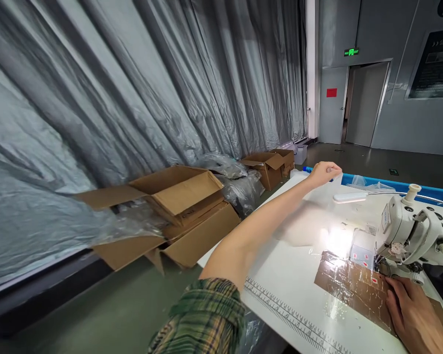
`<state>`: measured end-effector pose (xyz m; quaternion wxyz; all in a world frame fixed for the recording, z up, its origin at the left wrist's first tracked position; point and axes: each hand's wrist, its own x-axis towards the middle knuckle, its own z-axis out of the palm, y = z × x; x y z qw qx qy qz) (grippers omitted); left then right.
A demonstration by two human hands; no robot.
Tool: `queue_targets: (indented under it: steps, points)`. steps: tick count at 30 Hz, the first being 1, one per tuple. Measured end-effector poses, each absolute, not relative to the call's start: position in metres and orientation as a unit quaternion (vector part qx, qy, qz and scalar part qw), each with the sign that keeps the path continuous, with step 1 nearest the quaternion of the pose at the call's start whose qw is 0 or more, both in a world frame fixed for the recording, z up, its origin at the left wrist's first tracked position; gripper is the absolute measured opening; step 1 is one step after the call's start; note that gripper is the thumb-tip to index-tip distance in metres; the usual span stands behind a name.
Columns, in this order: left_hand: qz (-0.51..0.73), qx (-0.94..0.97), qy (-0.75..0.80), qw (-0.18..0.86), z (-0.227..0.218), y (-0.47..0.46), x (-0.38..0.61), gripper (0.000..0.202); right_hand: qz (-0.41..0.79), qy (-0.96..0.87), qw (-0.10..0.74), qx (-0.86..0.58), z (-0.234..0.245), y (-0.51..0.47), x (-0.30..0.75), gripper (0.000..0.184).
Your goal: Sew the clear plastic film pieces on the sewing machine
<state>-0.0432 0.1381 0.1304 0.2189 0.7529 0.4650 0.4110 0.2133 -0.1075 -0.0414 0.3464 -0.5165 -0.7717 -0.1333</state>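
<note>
While our left hand (325, 173) was closed at the far edge of the table (291, 275), our right hand (409, 309) lay flat on the sheet (349, 284), bare top between them.

Sewing workshop inside an industrial hall. Industrial sewing machine (409, 231) sits at right on a long white counter (291, 275), with a ruler scale (291, 317) printed along the near edge and a small work lamp (350, 197) over it. Open cardboard boxes (180, 196) and clear plastic bags (239, 189) lie on the bare green-grey floor (96, 314) at left. A grey plastic sheet curtain (133, 88) hangs as the left wall. Far right there's a lit green exit sign (351, 51) above a grey door (365, 103).
</note>
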Motion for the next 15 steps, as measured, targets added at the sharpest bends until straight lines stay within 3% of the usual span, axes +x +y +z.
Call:
queue_targets:
  steps: [4, 9, 15]
  points:
    - [0.355, 0.783, 0.426, 0.282, 0.113, 0.098, -0.049, 0.014, -0.173, -0.779, 0.341, -0.497, -0.043, -0.108, 0.212, 0.035]
    - [0.225, 0.826, 0.31, 0.413, 0.087, 0.02, -0.046, 0.035, -0.171, -0.777, 0.35, -0.494, -0.046, -0.106, 0.212, 0.034]
    - [0.134, 0.862, 0.146, 0.466, 0.072, -0.042, -0.039, 0.047, -0.148, -0.773, 0.339, -0.516, -0.04, -0.108, 0.212, 0.041]
